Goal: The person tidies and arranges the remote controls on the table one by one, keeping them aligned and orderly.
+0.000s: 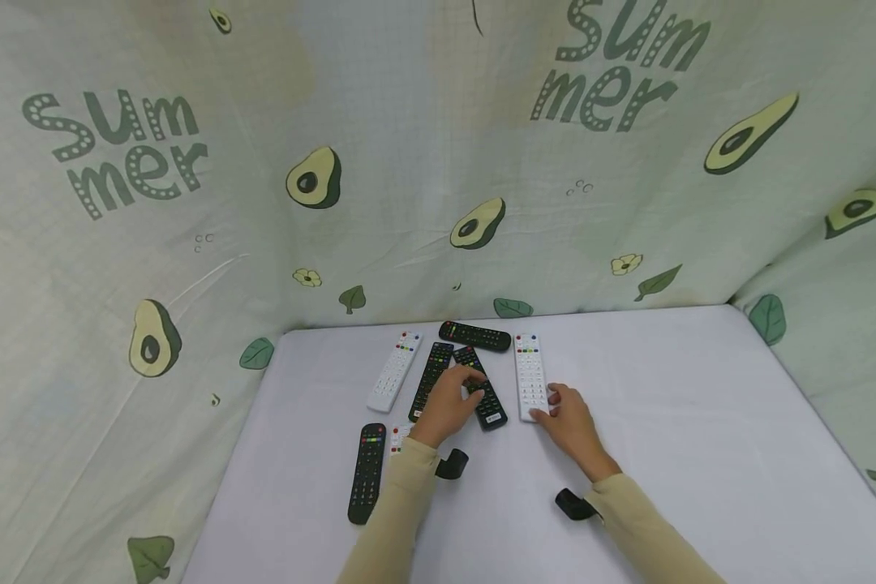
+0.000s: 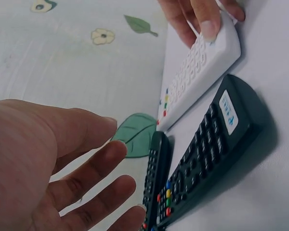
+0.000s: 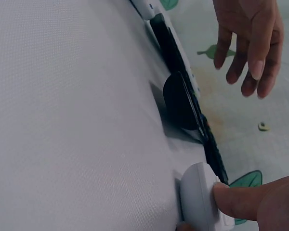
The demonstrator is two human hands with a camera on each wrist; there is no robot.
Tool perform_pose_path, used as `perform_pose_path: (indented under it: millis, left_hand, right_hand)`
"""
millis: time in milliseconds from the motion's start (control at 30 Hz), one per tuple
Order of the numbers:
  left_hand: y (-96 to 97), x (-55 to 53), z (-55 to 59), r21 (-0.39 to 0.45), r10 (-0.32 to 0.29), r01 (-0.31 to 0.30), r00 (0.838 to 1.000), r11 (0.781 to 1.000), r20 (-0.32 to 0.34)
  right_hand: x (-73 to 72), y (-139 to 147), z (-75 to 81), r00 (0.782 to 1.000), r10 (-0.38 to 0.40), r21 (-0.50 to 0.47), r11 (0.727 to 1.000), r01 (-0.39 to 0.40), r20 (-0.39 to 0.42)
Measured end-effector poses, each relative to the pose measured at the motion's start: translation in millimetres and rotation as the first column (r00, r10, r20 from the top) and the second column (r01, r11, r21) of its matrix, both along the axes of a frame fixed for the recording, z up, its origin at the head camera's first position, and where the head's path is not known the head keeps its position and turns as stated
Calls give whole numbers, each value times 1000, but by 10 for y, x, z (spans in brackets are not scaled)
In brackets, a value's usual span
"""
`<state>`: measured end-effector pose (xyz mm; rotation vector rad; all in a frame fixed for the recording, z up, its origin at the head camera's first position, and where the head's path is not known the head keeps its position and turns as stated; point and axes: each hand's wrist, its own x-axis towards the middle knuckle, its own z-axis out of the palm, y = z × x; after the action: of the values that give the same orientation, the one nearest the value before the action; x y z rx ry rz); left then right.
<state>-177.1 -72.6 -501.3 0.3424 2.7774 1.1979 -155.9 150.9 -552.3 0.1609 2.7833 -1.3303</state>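
My right hand (image 1: 573,423) holds the near end of a white remote control (image 1: 529,369), thumb on its button face and fingers along its right side. In the right wrist view the thumb (image 3: 241,197) presses on that white remote's end. Over a slanted black remote (image 1: 491,412) hovers my left hand (image 1: 448,404), fingers loosely bent and apart. The left wrist view shows nothing between its thumb and fingers (image 2: 101,168), with the black remote (image 2: 207,144) lying beyond them. Another black remote (image 1: 431,375) lies just left of the slanted one, partly behind the left hand.
Across the back lies a black remote (image 1: 474,336). A white remote (image 1: 394,373) slants at the left, with a black one (image 1: 367,474) nearer the front. The left sleeve mostly covers another white remote (image 1: 398,436). A printed cloth (image 1: 394,268) rises behind the white table (image 1: 664,389).
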Motion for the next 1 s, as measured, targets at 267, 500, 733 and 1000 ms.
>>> perform_pose_path:
  millis: [267,500,733,1000]
  left_hand:
    - [182,-38,-69,52,-34,34,999,998,-9]
    - [367,-110,-62,121,-35,30,999,992,40]
    - [584,-177,-112,112,-46,42,998,993,34]
    - [810,-206,-177,145,-44,28,993,989,108]
  right_hand:
    - [12,51,10,999,-8,-15,1000,9,44]
    - [62,125,57,998,-12,-6,1000,12,62]
    - [120,222,73,998,-2,-2,1000,2,69]
    - [205,310,101,997,16,23,1000,-17,80]
